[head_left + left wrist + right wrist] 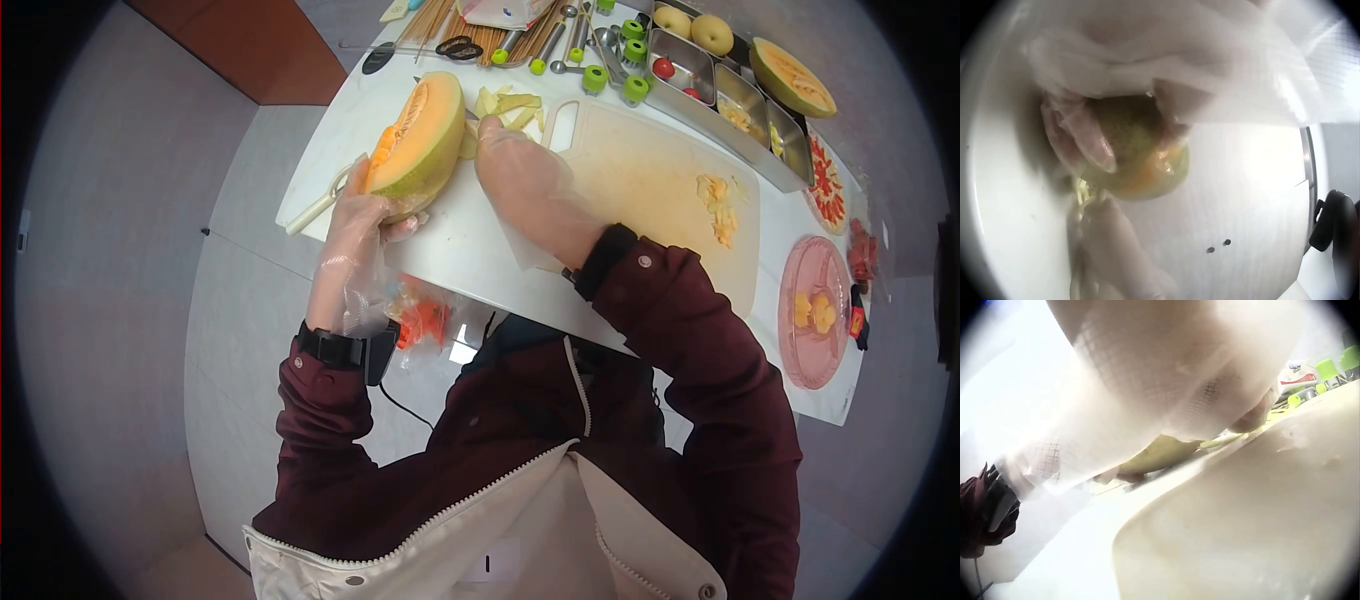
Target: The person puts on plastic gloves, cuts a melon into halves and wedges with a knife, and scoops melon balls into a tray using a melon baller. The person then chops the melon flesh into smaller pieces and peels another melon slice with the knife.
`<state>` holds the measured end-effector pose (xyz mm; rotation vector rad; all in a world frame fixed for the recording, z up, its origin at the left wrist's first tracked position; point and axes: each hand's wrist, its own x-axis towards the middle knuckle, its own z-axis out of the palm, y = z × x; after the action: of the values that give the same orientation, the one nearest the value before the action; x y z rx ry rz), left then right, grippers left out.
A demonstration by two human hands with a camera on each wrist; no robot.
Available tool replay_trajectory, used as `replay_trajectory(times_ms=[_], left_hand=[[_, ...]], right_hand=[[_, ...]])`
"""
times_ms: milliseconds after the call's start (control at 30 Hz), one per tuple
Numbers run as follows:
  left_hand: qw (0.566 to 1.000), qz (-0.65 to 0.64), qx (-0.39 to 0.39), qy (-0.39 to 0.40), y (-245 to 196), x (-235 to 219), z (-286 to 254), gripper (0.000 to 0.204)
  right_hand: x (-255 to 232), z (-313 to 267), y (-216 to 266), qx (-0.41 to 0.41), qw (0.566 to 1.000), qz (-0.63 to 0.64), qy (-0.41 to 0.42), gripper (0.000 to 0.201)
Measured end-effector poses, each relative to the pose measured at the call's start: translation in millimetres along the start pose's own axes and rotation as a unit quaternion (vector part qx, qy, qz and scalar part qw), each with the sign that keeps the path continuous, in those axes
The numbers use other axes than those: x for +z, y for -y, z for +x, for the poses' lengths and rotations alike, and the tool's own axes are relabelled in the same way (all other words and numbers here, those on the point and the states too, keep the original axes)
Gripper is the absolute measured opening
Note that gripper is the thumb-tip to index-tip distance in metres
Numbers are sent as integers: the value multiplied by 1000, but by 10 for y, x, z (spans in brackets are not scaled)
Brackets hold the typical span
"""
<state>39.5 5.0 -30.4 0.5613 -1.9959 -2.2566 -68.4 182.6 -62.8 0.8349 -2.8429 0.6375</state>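
Note:
A cut melon piece (425, 140) with orange flesh and seeds stands tilted above the white table. My gloved left hand (355, 225) grips its lower end; the left wrist view shows the left fingers (1094, 140) around the green rind (1125, 128). Close to the melon's right side is my gloved right hand (530, 185), its fingers curled round what looks like a knife (472, 115). Most of that tool is hidden by the hand and melon. Melon rind (1160, 455) shows under the right hand (1179, 375) in the right wrist view.
A cutting board (640, 170) with fruit bits (720, 205) lies right. Peelings (515, 105) are behind the right hand. Further back stand green-handled tools (595, 80), metal trays (740, 100) and another melon piece (790, 80). A pink plate (812, 350) lies far right.

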Motion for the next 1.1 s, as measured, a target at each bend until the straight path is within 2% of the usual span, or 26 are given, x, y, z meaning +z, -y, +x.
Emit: replay_trajectory(times_ms=[133,200,300,367,500,600,700,800,867,967,1100], left_hand=[[1000,-9,-9,15,8,-99,35,72],[999,-26,-13,25,-7,-156,40,71],[999,-17,-11,37,-81,-130,-41,66],[1000,-25,-2,14,-107,-88,-79,63],[998,-58,-6,18,100,-294,101,61],[997,-65,-25,33,125,-335,145,58],[997,-71,-6,22,58,-230,71,56],[994,-99,-37,-6,93,-210,128,58],[999,-26,-25,-8,207,-198,188,64],[999,-48,0,-9,325,-112,198,67],[996,-78,18,-38,265,-60,84,64]], right_hand=[[-79,-2,-67,1,1000,-5,19,15],[-150,-20,-202,-51,998,-21,19,16],[-199,-89,-242,-72,997,-25,9,16],[-182,-99,-216,-61,998,-23,10,16],[-272,-163,-82,-24,999,-17,36,16],[-271,-195,-54,-25,998,-48,31,16],[-205,-192,-94,-40,998,-40,16,16],[-158,-196,-100,-39,998,-44,11,15],[-135,-181,-65,-29,998,-46,8,15],[-134,-195,-35,-22,999,-45,2,15],[-118,-173,-36,-6,998,-56,17,16]])
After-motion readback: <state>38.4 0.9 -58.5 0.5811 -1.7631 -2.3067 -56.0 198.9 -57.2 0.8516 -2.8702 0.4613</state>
